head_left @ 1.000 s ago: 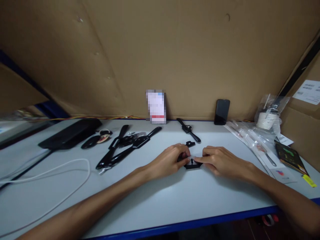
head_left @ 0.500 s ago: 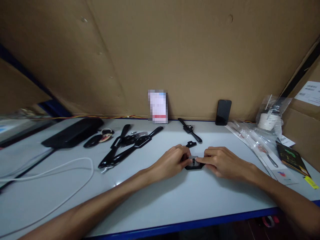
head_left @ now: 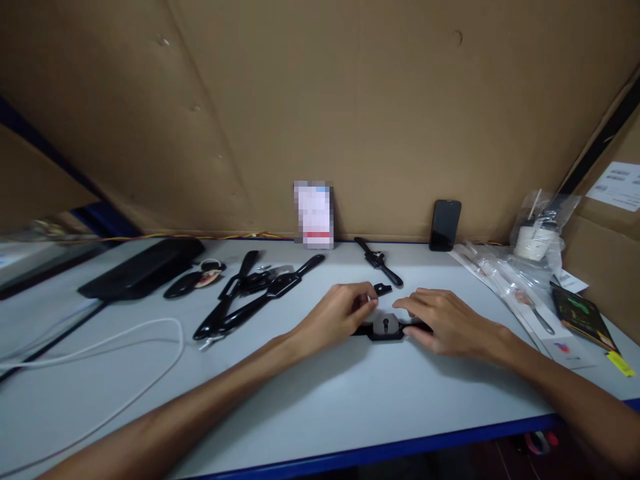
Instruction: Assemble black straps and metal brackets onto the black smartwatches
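A black spokeshave (head_left: 386,337) lies flat on the table between my hands, its grey blade (head_left: 383,325) in the middle around a small dark screw. My left hand (head_left: 343,308) is over the left handle, fingers bent and thumb slightly apart from the index finger, with nothing visible in them. Over the right handle, my right hand (head_left: 443,320) has its thumb and fingers spread, the thumb at the handle. A small black cap plate (head_left: 383,289) lies just beyond my left fingertips. Farther back rests another spokeshave (head_left: 379,260).
More black spokeshaves (head_left: 260,293) lie at left, near a black case (head_left: 143,270) and white cable (head_left: 170,323). Two phones lean on the cardboard, one lit (head_left: 317,213), one dark (head_left: 445,225). Packaged tools (head_left: 520,300) and a bagged white cup (head_left: 533,241) are at right.
Both hands have come off the blade and moved apart, my left fingers lifting up and away. The blade and both handles now show more. The spokeshave stays in place.
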The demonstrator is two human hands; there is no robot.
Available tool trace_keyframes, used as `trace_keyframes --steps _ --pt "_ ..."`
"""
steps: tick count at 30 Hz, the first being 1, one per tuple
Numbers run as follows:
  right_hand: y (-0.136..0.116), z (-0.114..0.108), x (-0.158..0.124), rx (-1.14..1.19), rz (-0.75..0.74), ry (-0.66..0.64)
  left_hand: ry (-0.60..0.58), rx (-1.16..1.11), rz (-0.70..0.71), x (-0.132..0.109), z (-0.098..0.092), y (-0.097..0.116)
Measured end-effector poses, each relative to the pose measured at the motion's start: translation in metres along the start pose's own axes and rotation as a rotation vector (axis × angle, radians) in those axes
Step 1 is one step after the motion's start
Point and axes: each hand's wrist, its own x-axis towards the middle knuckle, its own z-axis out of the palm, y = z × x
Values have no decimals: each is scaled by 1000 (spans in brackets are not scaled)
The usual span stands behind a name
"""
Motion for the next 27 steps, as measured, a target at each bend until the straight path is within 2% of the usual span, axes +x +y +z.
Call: trace_keyframes --steps 3,5,7,10,13,17,22,27 --pt "7 6 2 -4 60 150 143 76 30 5 -3 -12" --pt "12 10 4 -1 90 221 139 140 91 8 -3 -20" --pt "16 13 5 0 102 253 73 193 147 10 -2 -25" --pt "18 15 6 -5 96 267 -6 283 167 13 -1 -28" --pt "16 15 6 -14 69 279 -25 311 163 13 -4 -26" --pt "15 15 6 -29 59 276 -18 251 145 14 -8 -26" --pt "15 16 6 -37 58 267 32 210 27 17 -6 -30" --pt "12 15 5 -36 54 250 8 64 -24 19 -9 -32"
